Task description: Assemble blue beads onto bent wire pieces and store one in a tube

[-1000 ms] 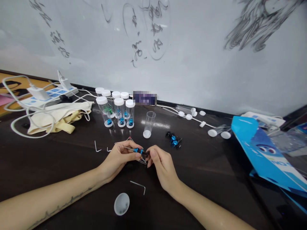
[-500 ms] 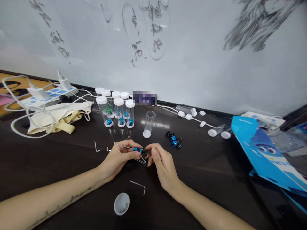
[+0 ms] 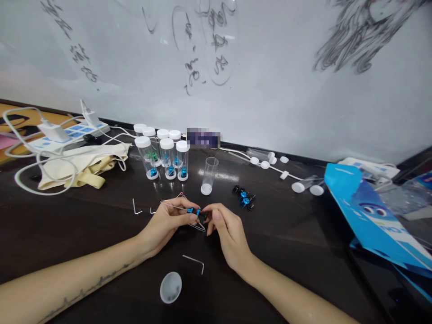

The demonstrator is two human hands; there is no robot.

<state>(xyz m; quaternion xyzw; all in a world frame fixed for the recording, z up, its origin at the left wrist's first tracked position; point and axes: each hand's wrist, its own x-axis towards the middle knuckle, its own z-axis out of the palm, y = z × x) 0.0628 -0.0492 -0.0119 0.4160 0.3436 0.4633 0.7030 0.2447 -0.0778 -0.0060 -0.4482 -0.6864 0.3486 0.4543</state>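
Observation:
Between the thumb and fingers of my left hand (image 3: 168, 221) is a small blue-and-black spool-like part (image 3: 193, 211). A thin bent wire frame (image 3: 173, 203) with a red tip passes through the same hand, and its loop shows below the fingers. My right hand (image 3: 228, 231) is closed, with thumb and forefinger at the black end of the part; the exact contact is partly hidden. Beyond the hands a clear tube (image 3: 210, 171) stands upright without a top cap. Nearer me lie an L-shaped hex key (image 3: 193, 259) and a small white cup (image 3: 170, 280) with dark bits inside.
Several white-capped tubes (image 3: 182, 157) with blue or green parts stand at the back left. Loose black-and-blue parts (image 3: 245, 196) lie right of centre. Another hex key (image 3: 135, 207), a cloth bag (image 3: 84, 164), white cables (image 3: 37, 153) and a blue package (image 3: 371, 211) are around.
Almost nothing differs. Both hands keep their hold in the same place, and the view has shifted very slightly.

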